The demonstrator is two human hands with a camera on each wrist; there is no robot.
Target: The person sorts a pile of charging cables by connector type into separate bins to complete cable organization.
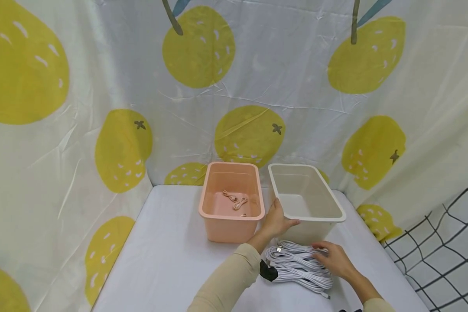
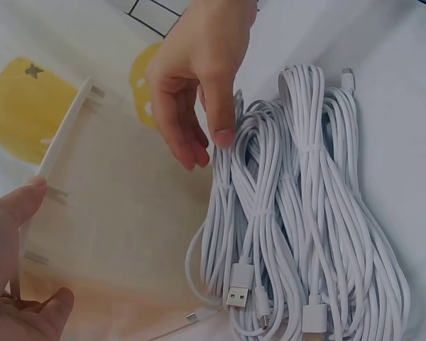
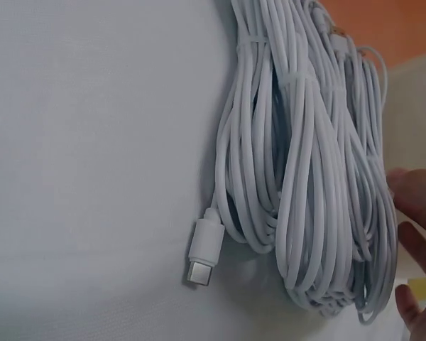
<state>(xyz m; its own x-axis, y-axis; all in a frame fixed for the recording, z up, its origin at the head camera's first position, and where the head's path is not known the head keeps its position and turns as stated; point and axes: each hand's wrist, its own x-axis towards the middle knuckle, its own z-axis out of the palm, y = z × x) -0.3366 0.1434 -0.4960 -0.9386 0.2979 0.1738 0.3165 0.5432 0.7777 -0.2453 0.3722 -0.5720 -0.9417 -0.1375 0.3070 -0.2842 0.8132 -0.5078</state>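
Observation:
My left hand [image 1: 277,222] grips the near left corner of a cream plastic bin [image 1: 320,220], its thumb along the front rim. In the left wrist view that rim lies between thumb and fingers. Several coiled white USB cables [image 1: 296,266] lie bundled side by side in front of the bin. My right hand [image 1: 334,258] is at their far right end, fingers loosely bent. The left wrist view has its thumb beside the outermost coil, nothing showing between thumb and fingers. A metal-tipped plug [image 3: 206,249] sticks out of the bundle in the right wrist view.
A peach plastic bin [image 1: 232,227] stands left of the cream one, with small peach-coloured cables [image 1: 239,203] on its floor. The white table [image 1: 171,264] meets a lemon-print curtain [image 1: 253,95] behind. A black wire grid [image 1: 444,255] is at the right.

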